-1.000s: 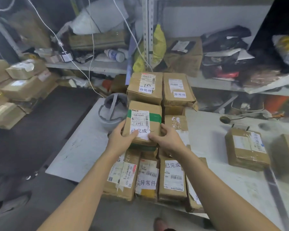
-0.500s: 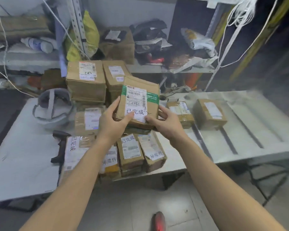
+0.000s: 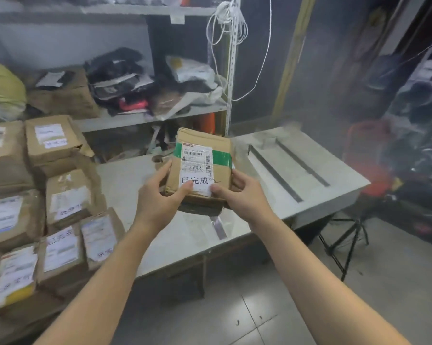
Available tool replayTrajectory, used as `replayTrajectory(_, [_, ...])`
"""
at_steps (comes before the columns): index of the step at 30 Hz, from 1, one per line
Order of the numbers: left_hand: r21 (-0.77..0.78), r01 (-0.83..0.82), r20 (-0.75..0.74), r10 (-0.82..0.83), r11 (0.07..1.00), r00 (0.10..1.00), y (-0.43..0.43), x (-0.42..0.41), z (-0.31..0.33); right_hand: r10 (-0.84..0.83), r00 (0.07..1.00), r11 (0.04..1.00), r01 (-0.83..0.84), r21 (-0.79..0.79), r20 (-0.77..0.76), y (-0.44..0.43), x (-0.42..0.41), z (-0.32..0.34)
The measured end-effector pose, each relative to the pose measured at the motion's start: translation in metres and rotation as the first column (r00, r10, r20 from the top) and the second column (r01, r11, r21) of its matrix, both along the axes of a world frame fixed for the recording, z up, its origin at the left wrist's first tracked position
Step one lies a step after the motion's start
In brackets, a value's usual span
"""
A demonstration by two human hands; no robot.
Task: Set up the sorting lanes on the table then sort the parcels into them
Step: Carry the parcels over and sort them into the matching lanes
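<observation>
Cardboard parcel point(image 3: 220, 175), banded with green tape point(image 3: 222, 158) and bearing a white label point(image 3: 197, 168) handwritten 已完成, is held over the middle of the table point(image 3: 317, 168), tilted toward the person holding it. The left hand point(image 3: 157, 199) grips its left edge, thumb on the label; the right hand point(image 3: 243, 199) grips the lower right corner the same way. Toward the table's right end two dark strips point(image 3: 276, 173) lie parallel, running back to front. They look like lane markers, so set-up seems at least started. At the left end a crowded pile of labelled parcels point(image 3: 68, 200) sits, some stacked. Sorting appears to be at an early stage, with most parcels yet to be placed.
</observation>
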State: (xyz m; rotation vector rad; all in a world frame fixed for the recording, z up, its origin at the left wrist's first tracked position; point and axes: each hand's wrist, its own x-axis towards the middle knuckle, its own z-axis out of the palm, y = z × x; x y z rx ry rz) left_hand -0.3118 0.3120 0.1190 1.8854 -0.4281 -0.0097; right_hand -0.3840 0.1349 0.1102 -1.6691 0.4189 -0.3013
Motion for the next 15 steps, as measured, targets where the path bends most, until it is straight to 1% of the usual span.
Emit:
replayTrajectory(5, [0.002, 0.021, -0.052, -0.021, 1.000, 0.998, -0.087, -0.021, 0.006, -0.008, 1.000, 1.000, 0.008, -0.003, 0.006, -0.085, -0.029, 0.006])
replayTrajectory(10, [0.028, 0.022, -0.081, -0.020, 0.999, 0.996, -0.162, -0.018, 0.006, 0.001, 1.000, 1.000, -0.001, 0.019, -0.006, -0.159, -0.031, 0.002])
replayTrajectory(15, [0.061, 0.060, -0.090, -0.055, 0.996, 0.994, -0.237, 0.001, -0.015, -0.044, 0.992, 0.999, 0.047, 0.023, -0.120, -0.228, -0.009, -0.010])
